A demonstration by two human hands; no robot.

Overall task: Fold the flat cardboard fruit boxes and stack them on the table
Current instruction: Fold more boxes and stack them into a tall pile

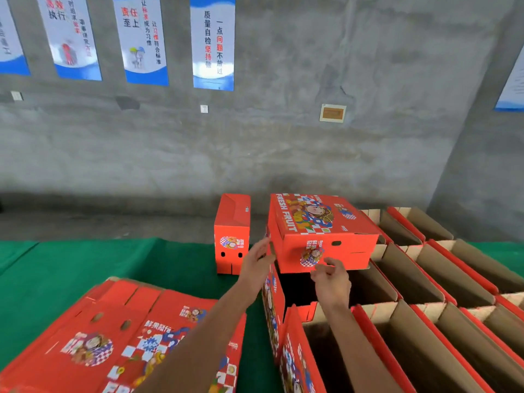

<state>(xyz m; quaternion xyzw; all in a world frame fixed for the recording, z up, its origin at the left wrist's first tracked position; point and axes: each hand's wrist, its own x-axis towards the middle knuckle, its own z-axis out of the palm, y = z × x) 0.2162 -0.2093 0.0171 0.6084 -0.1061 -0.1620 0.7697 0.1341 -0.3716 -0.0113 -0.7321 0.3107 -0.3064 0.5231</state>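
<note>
A folded red fruit box (pixel 320 231) sits tilted on top of the open folded boxes (pixel 408 279) at the right of the table. My left hand (pixel 258 262) lies with straight fingers against its left side. My right hand (pixel 330 275) is just below its front face with fingers loosely curled and nothing in them; whether it touches the box is unclear. A pile of flat red box blanks (pixel 119 336) lies at the lower left. A narrow folded red box (pixel 232 234) stands upright behind my left hand.
Green cloth (pixel 85 265) covers the table. Rows of open boxes with brown insides (pixel 425 336) fill the right side. A grey concrete wall (pixel 283 137) with several posters (pixel 212 41) stands behind the table.
</note>
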